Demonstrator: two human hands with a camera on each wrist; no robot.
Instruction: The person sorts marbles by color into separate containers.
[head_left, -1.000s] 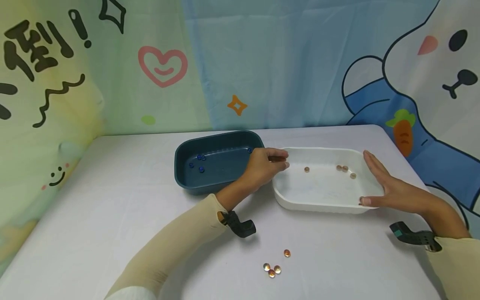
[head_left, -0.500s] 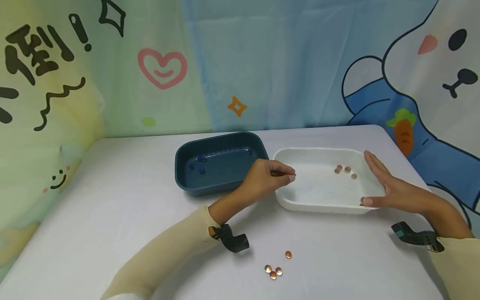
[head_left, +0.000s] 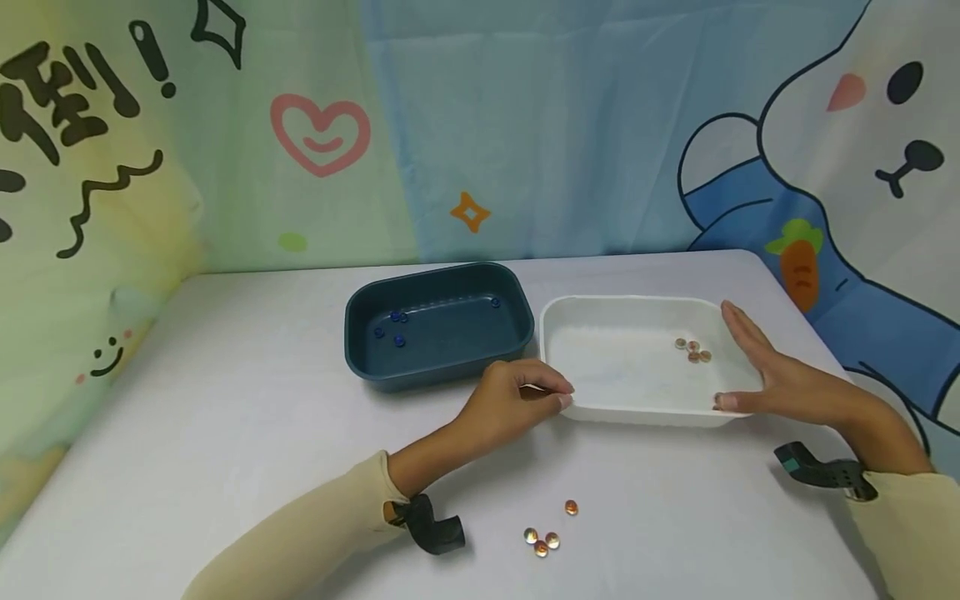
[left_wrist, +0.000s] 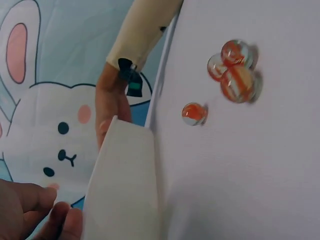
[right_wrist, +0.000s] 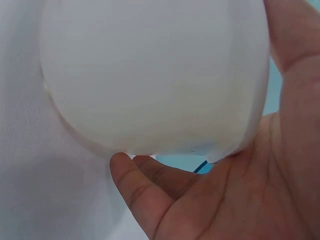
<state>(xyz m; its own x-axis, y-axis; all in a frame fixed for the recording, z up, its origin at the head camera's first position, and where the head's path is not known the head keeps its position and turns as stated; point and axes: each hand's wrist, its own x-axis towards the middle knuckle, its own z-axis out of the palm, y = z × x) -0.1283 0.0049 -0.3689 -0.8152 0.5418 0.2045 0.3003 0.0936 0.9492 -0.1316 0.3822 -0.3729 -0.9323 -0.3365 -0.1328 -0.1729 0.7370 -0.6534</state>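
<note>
My left hand (head_left: 513, 402) is at the front left corner of a white tray (head_left: 600, 413), thumb and fingers loosely bent. Its fingers (left_wrist: 37, 197) show nothing between them in the left wrist view; whether they touch the rim I cannot tell. At the tray's right end, my right hand (head_left: 783, 383) grips it, thumb on the front rim and fingers along the side wall. Several marbles (head_left: 693, 346) lie grouped inside, toward that hand. Nearer me on the white cloth are several clear glass marbles (left_wrist: 237, 84) with orange swirls.
A dark teal tray (head_left: 442, 375) stands left of the white one, holding several blue marbles (head_left: 399, 341). A white cloth covers the table (head_left: 262, 375). Behind hangs a printed curtain (head_left: 540, 125) with a cartoon rabbit.
My left hand has moved along the white tray's left side toward me, to the front corner. One marble in that tray has rolled right to join the others. The right hand keeps its hold.
</note>
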